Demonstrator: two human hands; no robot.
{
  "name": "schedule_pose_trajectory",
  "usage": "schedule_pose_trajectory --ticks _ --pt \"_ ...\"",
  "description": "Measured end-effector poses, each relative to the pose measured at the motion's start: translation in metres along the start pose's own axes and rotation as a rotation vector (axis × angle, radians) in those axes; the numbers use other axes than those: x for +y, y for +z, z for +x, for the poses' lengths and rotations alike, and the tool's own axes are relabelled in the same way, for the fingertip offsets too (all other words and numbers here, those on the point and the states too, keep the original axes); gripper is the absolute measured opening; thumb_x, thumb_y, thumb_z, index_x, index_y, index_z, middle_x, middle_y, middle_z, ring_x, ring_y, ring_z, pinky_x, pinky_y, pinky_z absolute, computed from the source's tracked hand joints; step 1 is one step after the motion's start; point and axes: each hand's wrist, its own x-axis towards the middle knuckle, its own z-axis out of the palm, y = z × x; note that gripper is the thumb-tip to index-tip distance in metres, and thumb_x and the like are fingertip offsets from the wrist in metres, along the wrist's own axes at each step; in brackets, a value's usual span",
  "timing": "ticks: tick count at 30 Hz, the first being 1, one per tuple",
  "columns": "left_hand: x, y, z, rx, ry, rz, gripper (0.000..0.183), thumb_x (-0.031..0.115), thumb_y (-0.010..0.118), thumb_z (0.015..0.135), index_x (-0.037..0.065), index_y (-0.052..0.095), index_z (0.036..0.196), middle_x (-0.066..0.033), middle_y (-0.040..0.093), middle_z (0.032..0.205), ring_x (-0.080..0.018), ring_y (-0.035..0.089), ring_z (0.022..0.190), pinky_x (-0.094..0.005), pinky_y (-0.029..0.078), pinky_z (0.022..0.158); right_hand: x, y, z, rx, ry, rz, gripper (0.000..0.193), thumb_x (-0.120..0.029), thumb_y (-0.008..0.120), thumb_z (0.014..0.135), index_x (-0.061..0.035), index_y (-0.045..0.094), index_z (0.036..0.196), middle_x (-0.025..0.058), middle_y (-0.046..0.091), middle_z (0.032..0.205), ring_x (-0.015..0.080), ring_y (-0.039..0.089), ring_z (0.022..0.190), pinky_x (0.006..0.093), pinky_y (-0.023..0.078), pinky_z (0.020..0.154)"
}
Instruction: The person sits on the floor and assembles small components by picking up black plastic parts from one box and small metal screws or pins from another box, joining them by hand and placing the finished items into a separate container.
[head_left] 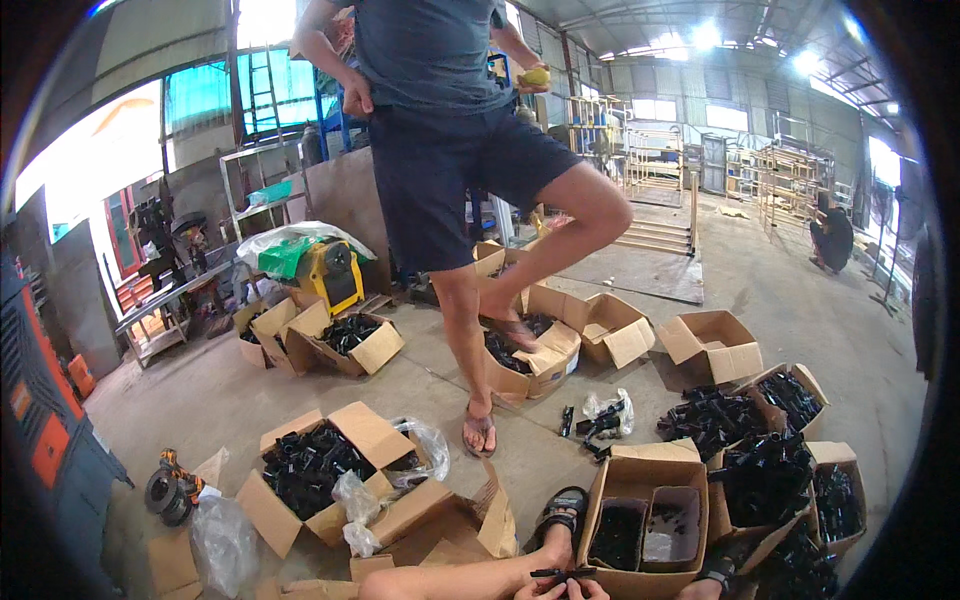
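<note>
Bright glare around ceiling lamps

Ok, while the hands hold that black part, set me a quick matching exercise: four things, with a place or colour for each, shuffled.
1. Black part
2. Box with two trays
3. Boxy machine
4. Clear bag

A. Lower left of the picture
B. Between the left hand and right hand
C. Yellow and black
D. Just right of the hands

Pairs: 1-B, 2-D, 3-C, 4-A
</note>
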Motion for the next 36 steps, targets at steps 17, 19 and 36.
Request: schedule_pose_trajectory --ticks 17,19,36 --pt "-0.015 -0.005 -0.015 0.044 -0.008 0.055 0.028 0.015 0.068 0.095 0.002 0.061 0.118 -0.0035 0.064 0.112 -0.0128 0.058 0.101 -0.0287 0.049 0.086 -0.03 -0.014 -0.017 0.011 -0.055 -0.018 0.029 -0.026 0.069 0.091 0.0012 0.071 0.101 0.0205 0.07 0.1 0.0369 0.067 0.093 0.0397 0.052 0.082" --pt "-0.02 -0.016 -0.02 0.077 0.008 0.064 0.028 0.015 0.068 0.095 0.002 0.061 0.118 -0.0035 0.064 0.112 -0.0128 0.058 0.101 -0.0287 0.049 0.086 -0.032 -0.008 -0.017 -0.006 -0.08 -0.023 0.029 -0.026 0.068 0.091 0.0013 0.071 0.102 0.0217 0.07 0.101 0.037 0.067 0.093 0.0392 0.052 0.082" --pt "-0.013 0.004 -0.054 0.086 -0.033 -0.05 0.017 -0.001 0.065 0.093 0.007 0.06 0.108 -0.0013 0.066 0.107 -0.0092 0.06 0.094 -0.0225 0.047 0.078 -0.003 -0.015 -0.002 0.01 -0.089 -0.111 0.02 -0.017 0.073 0.086 0.0005 0.074 0.095 0.0145 0.07 0.083 0.024 0.069 0.073 0.0321 0.053 0.069"
